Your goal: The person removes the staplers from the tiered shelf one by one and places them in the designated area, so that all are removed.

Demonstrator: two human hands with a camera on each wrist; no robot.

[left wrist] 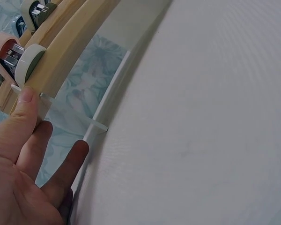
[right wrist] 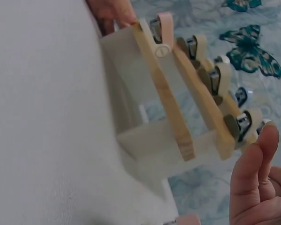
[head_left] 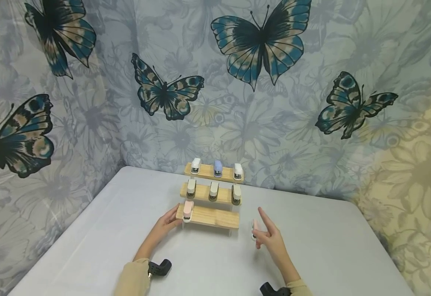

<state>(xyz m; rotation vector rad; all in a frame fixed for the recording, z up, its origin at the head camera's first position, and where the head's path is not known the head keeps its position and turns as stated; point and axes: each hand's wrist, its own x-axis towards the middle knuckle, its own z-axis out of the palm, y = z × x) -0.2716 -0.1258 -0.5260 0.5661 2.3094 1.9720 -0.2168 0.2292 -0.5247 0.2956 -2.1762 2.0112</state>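
A three-tier wooden display stand with clear side supports stands on the white table. My left hand grips the left end of its lowest board, with the thumb on the edge beside a pink stapler and a finger underneath. My right hand hovers to the right of the stand, index finger extended and holding nothing. Close by it, a second pink stapler sits on the table, partly hidden by the hand in the head view. In the right wrist view this stapler shows only at the bottom edge, apart from the fingers.
Three cream staplers line the middle board. On the top board, a blue stapler sits between two white staplers. Behind the white table hangs a butterfly-patterned backdrop.
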